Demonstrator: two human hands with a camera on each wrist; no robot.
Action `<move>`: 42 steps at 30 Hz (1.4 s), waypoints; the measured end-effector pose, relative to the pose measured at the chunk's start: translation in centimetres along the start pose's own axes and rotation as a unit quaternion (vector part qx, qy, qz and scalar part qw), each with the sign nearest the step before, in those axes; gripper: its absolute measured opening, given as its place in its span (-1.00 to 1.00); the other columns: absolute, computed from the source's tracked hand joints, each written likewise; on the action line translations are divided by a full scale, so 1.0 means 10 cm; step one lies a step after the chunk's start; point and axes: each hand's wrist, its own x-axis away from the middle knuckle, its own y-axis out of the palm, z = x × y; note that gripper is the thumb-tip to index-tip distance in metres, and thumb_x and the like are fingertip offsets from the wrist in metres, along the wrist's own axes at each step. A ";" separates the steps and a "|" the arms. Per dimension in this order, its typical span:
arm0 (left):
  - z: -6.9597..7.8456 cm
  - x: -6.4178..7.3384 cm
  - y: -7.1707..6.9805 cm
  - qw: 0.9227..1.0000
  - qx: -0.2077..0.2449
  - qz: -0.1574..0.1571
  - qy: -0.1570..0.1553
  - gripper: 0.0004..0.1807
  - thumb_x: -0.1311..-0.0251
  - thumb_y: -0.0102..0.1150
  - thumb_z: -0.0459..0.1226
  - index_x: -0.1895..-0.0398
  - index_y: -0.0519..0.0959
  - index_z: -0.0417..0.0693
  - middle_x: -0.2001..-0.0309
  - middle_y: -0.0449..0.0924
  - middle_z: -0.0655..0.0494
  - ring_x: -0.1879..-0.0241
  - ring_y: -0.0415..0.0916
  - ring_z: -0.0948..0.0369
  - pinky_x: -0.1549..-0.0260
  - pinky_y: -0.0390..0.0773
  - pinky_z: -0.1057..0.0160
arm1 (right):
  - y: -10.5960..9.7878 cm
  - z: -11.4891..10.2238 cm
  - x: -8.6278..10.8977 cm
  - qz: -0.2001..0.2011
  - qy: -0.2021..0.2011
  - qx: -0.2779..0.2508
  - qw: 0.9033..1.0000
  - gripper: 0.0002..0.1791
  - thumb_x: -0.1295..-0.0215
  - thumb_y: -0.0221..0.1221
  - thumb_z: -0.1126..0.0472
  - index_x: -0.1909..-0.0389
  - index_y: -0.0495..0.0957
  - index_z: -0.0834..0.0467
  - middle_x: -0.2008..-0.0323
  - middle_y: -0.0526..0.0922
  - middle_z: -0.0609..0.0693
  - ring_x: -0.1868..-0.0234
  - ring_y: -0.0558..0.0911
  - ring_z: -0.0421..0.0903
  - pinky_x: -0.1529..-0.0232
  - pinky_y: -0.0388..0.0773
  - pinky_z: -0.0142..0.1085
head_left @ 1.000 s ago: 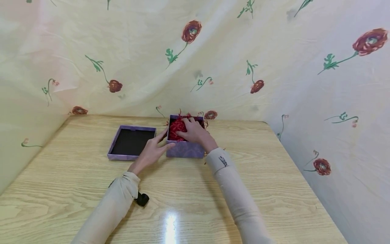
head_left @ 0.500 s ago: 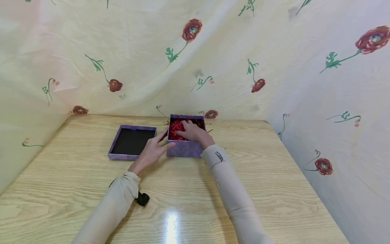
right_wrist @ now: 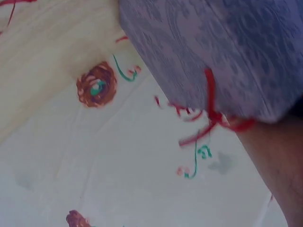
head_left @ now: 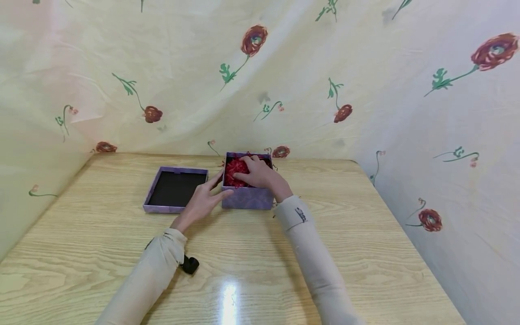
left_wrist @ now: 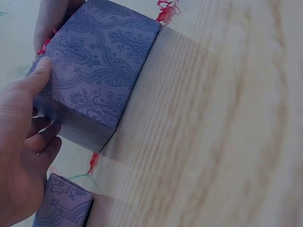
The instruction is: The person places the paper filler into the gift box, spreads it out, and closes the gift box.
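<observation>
A purple patterned gift box (head_left: 247, 198) stands open near the back of the table, filled with red shredded paper (head_left: 235, 169). My right hand (head_left: 262, 175) reaches over the rim and grips the shredded paper, thumb and fingers bent around it, fingertips partly hidden among the strands. At the box's left corner, my left hand (head_left: 201, 198) holds it. The left wrist view shows the thumb (left_wrist: 39, 75) on the patterned front and the other fingers (left_wrist: 43, 137) against the side. In the right wrist view, the box (right_wrist: 227, 52) hides the right hand.
The matching lid (head_left: 174, 189), black inside, lies upturned left of the box. A small black object (head_left: 189, 265) sits beside my left sleeve. Red paper strands (left_wrist: 93, 163) poke out around the box. A flowered cloth (head_left: 183, 67) hangs behind the wooden table (head_left: 345, 253).
My right hand dipped a little lower into the box, then rose slightly, shifting the red shredded paper. My left hand, the box and the lid stayed in place.
</observation>
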 end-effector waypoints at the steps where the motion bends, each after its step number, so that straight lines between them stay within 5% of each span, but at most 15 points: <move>1: 0.00 0.00 0.00 1.000 -0.001 0.000 0.000 -0.11 -0.44 0.23 0.06 -0.69 0.04 0.11 -0.62 0.02 -0.06 -0.53 0.09 -0.13 -0.35 0.29 -0.23 | -0.03 0.00 0.03 0.006 -0.007 -0.003 1.000 -0.22 -0.55 0.11 -0.15 -0.57 0.21 0.23 -0.52 0.18 0.31 -0.48 0.30 0.23 -0.41 0.28 0.14; 6: -0.01 0.00 0.00 1.000 -0.002 0.004 0.010 -0.12 -0.45 0.23 0.01 -0.69 0.04 0.04 -0.61 0.05 -0.08 -0.52 0.10 -0.14 -0.36 0.29 -0.23 | -0.18 0.00 0.19 0.055 -0.032 -0.035 0.997 -0.25 -0.56 0.13 -0.09 -0.54 0.24 0.28 -0.49 0.24 0.32 -0.48 0.27 0.23 -0.42 0.28 0.11; 11: -0.01 0.00 0.00 1.000 -0.004 0.005 0.013 -0.13 -0.46 0.23 0.00 -0.69 0.04 0.04 -0.61 0.06 -0.05 -0.52 0.10 -0.15 -0.36 0.29 -0.22 | -0.29 0.01 0.38 0.092 0.001 -0.065 0.994 -0.27 -0.56 0.15 -0.06 -0.53 0.25 0.31 -0.46 0.26 0.33 -0.45 0.32 0.24 -0.39 0.32 0.13; 21: 0.01 -0.01 -0.02 1.000 -0.011 0.011 0.008 -0.12 -0.45 0.24 0.01 -0.69 0.06 0.06 -0.61 0.05 -0.05 -0.53 0.09 -0.13 -0.36 0.29 -0.23 | -0.20 -0.06 0.46 0.054 0.044 -0.020 0.997 -0.25 -0.56 0.16 -0.04 -0.51 0.23 0.37 -0.39 0.42 0.35 -0.41 0.40 0.23 -0.36 0.39 0.04; 33: -0.02 0.00 0.01 1.000 0.007 0.005 0.007 -0.12 -0.45 0.25 -0.01 -0.69 0.05 0.06 -0.60 0.08 -0.03 -0.51 0.14 -0.17 -0.33 0.34 -0.21 | 0.05 -0.16 0.25 0.001 0.128 -0.030 0.991 -0.04 -0.60 -0.08 -0.28 -0.62 -0.05 0.39 -0.56 0.07 0.41 -0.55 0.13 0.32 -0.46 0.18 0.17; 42: -0.02 0.00 0.01 1.000 0.002 0.006 0.009 -0.14 -0.46 0.24 0.00 -0.69 0.05 0.12 -0.60 0.07 -0.03 -0.51 0.14 -0.16 -0.32 0.35 -0.21 | 0.10 -0.10 0.10 -0.036 0.122 -0.040 0.991 -0.06 -0.61 -0.06 -0.25 -0.60 -0.01 0.42 -0.52 0.22 0.33 -0.50 0.28 0.24 -0.45 0.23 0.09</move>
